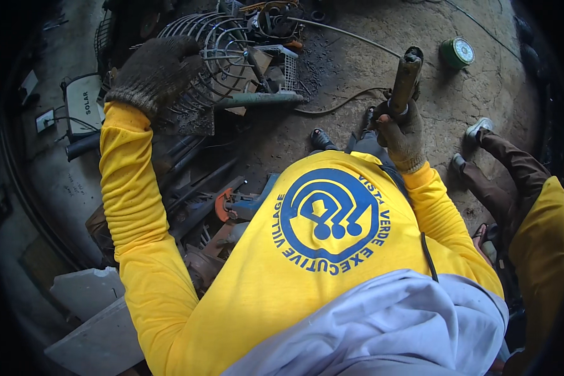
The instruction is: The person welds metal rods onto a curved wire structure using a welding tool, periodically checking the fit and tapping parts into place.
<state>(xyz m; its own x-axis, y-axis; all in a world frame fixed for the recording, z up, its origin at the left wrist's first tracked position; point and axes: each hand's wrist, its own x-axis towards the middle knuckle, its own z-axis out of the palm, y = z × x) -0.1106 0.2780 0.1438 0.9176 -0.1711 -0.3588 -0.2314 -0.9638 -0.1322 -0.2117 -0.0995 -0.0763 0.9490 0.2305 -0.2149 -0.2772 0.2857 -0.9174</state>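
The person in the yellow long-sleeved shirt (307,250) is looking down at a dirty concrete floor (482,94). The left hand (156,72), in a dark knitted glove, is reaching far out to the left. It is resting on a round cage of bent grey wire (222,47), and the fingers are curling over the wires, but I cannot tell how tightly they are closing. The right hand (400,135), in a dusty brown knitted glove, is wrapping fully around the bottom end of a long dark metal tool handle (406,78). The handle is sticking up and away from the fist, toward the far side, with most of it above the glove. A thin cable (351,32) is running across the floor just left of it. A small green round tin (457,52) is lying far right. Another person in brown trousers (507,169) is sitting at the right. Scrap metal bars (194,182) are lying near left.
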